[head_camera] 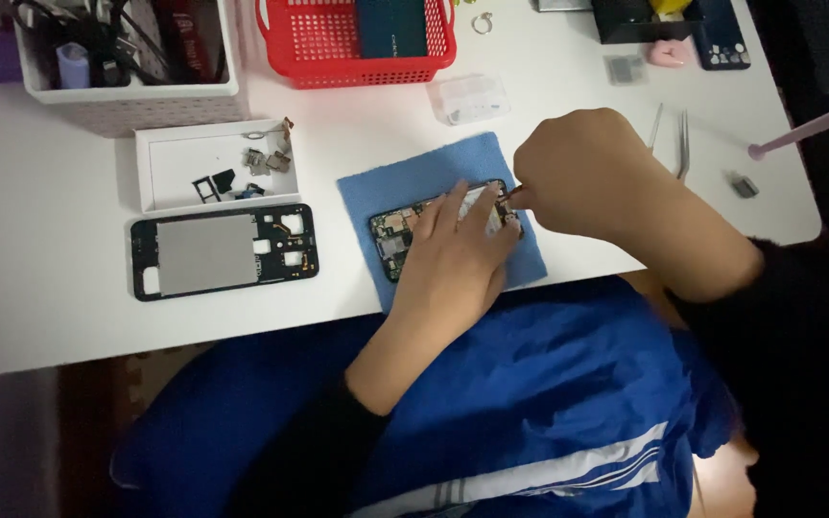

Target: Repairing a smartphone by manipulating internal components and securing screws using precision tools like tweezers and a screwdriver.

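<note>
An opened phone body (397,235) with exposed circuit parts lies on a blue cloth (405,177) near the table's front edge. My left hand (453,254) rests flat on the phone, fingers spread over its right half. My right hand (578,173) is closed around a thin tool (511,195) whose tip touches the phone's right end. Most of the phone's right side is hidden under my hands.
A black phone frame (223,251) lies left of the cloth, with a white tray (160,168) of small parts behind it. A red basket (357,43), a white bin (127,91), tweezers (683,144), a pink stick (808,129) and a clear case (470,96) surround them.
</note>
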